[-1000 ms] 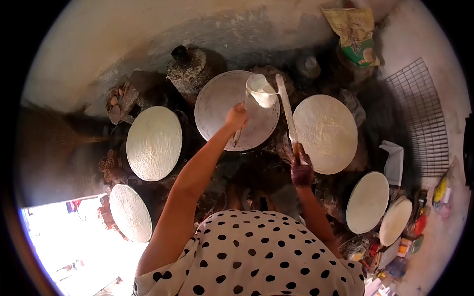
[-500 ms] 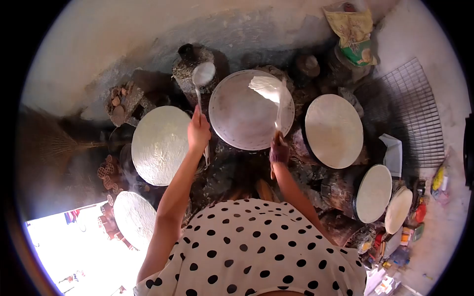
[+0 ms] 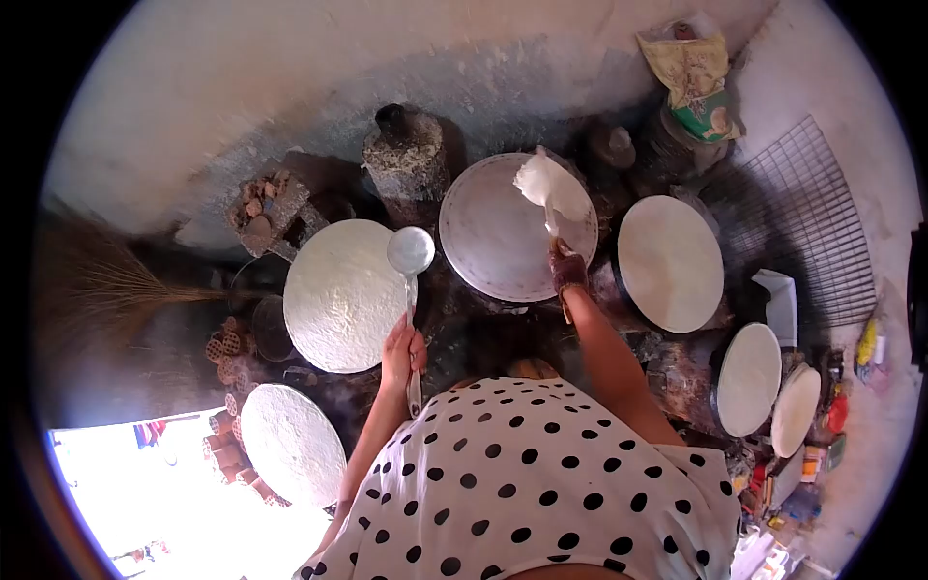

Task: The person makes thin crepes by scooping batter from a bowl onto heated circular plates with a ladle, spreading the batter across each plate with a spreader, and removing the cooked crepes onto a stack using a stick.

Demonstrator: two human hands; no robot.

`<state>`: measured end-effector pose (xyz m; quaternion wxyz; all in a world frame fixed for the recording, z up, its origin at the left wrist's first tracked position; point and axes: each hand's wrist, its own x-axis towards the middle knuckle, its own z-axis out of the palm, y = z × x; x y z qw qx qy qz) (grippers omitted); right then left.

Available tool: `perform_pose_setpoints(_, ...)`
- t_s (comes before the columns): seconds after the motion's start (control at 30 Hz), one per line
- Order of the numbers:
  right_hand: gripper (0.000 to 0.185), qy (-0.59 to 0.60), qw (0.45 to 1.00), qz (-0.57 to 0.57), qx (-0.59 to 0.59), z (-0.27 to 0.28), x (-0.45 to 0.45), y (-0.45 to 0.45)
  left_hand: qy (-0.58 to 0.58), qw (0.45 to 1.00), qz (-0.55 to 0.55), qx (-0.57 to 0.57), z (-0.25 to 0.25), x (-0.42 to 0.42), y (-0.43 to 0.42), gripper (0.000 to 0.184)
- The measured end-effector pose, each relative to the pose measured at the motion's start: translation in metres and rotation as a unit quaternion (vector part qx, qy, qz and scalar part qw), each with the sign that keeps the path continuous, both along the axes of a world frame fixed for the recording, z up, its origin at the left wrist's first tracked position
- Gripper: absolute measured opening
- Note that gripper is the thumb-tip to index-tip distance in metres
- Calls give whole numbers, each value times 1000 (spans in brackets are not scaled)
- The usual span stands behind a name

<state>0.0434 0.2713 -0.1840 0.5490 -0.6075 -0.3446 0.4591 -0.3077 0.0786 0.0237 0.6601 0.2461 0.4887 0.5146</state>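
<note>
A round metal ladle [image 3: 411, 253] is gripped by its long handle in my left hand [image 3: 401, 353], its bowl over the right edge of a round griddle coated white [image 3: 348, 300]. My right hand [image 3: 567, 268], in a dark glove, is closed around the handle of a flat spreader [image 3: 550, 201]. The spreader is over the right part of the grey middle griddle [image 3: 498, 242]. White batter [image 3: 534, 179] lies beside its blade on that griddle.
White-covered griddles stand at right [image 3: 670, 266], lower right [image 3: 749, 380] and lower left [image 3: 293, 445]. Behind are a sooty cylinder [image 3: 404, 159] and a bag [image 3: 691, 82]. A wire rack [image 3: 802, 227] leans at right, a broom [image 3: 121, 280] at left.
My left hand has brought the ladle back toward my body, from above the middle griddle to the left one. My right hand has moved the spreader onto the middle griddle, where batter now lies.
</note>
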Motion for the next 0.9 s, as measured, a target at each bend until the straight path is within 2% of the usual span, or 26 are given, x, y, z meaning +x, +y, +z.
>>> perform_pose_setpoints(0.03,44,43,999,14,4,16,-6,7,7,1000,8,-15,-1,1,-5,38)
perform_pose_setpoints(0.07,41,-148,986,78,1,32,-3,7,-13,999,28,-33,-2,1,-9,37)
perform_pose_setpoints(0.1,39,-333,933,138,-2,59,-1,4,-8,999,27,-33,-1,1,-13,37)
perform_pose_setpoints(0.13,37,-287,937,195,-47,92,5,-2,-16,998,34,-43,0,2,-15,36)
perform_pose_setpoints(0.17,36,-250,946,203,-41,112,15,-9,-24,997,42,-52,2,3,-17,36)
perform_pose_setpoints(0.23,33,-319,934,133,91,83,51,-14,-20,998,43,-49,8,5,-20,36)
perform_pose_setpoints(0.27,33,-317,934,134,95,47,69,-8,-21,997,45,-50,10,8,-20,36)
perform_pose_setpoints(0.3,32,-238,968,59,46,3,85,-3,-18,997,48,-50,12,11,-21,36)
perform_pose_setpoints(0.37,31,-151,988,-14,-8,-6,84,-4,-32,996,58,-53,15,18,-25,36)
perform_pose_setpoints(0.47,34,-287,947,121,-80,83,33,-9,-67,995,61,-45,5,27,-28,36)
perform_pose_setpoints(0.5,34,-284,947,124,-81,84,22,-2,-63,995,63,-47,7,32,-30,36)
perform_pose_setpoints(0.57,37,-369,914,160,-57,83,12,15,-78,992,75,-61,10,43,-33,36)
perform_pose_setpoints(0.6,37,-366,915,162,-58,85,15,19,-101,990,78,-53,10,47,-34,37)
perform_pose_setpoints(0.7,41,-179,923,341,7,91,50,30,-97,987,99,-82,17,59,-39,37)
perform_pose_setpoints(0.77,41,-309,909,279,19,129,71,20,-99,986,101,-85,19,63,-41,37)
perform_pose_setpoints(0.83,41,-271,944,186,-21,102,85,21,-89,986,111,-89,22,68,-46,38)
perform_pose_setpoints(0.9,43,-270,948,167,-22,78,81,22,-99,984,118,-84,13,69,-50,38)
